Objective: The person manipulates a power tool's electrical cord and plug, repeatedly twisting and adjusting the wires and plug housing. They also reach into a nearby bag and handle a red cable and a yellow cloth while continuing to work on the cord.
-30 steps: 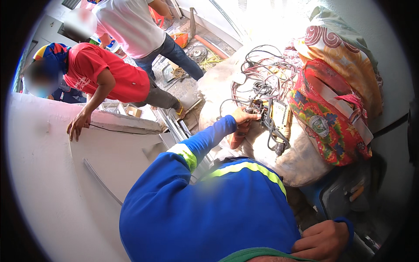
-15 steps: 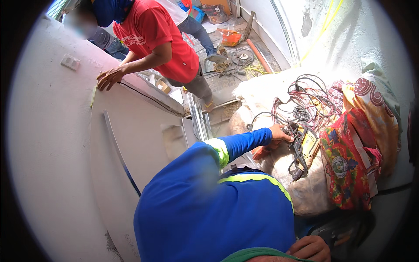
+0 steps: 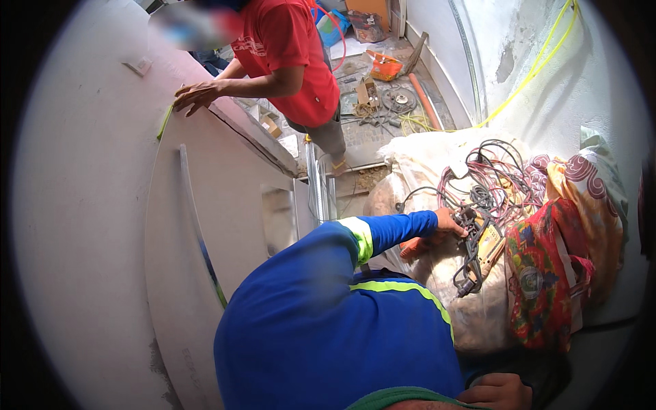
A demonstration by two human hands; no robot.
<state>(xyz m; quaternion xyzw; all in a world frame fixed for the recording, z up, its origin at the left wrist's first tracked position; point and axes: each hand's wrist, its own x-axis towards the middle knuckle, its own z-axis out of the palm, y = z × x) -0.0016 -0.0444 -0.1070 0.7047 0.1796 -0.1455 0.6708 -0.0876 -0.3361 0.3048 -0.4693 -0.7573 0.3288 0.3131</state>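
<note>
On a pale, bulky sack [image 3: 478,321], my left hand [image 3: 448,223] grips a tangled bundle of black cables [image 3: 471,263]. Beside and under those cables are a yellow tool or case [image 3: 489,247] and a reddish cylindrical object [image 3: 415,250], partly hidden by my hand. Red and black wires [image 3: 502,174] spread over the sack top. My blue sleeve with a reflective band crosses from the left. My right hand [image 3: 495,391] is at the lower edge by my collar, fingers curled, what they hold hidden.
A co-worker in red [image 3: 290,68] has hands on a board [image 3: 171,239] along the left wall. Floral bags [image 3: 543,280] lean at the right. Metal channels [image 3: 314,184], an orange pipe [image 3: 425,99], a basket [image 3: 385,65] and yellow cords [image 3: 529,82] are beyond.
The view has shifted, moving the sack rightward and lower. The red-shirted worker now has both hands higher on the board. The white-shirted person has left view. My left hand stays on the cables.
</note>
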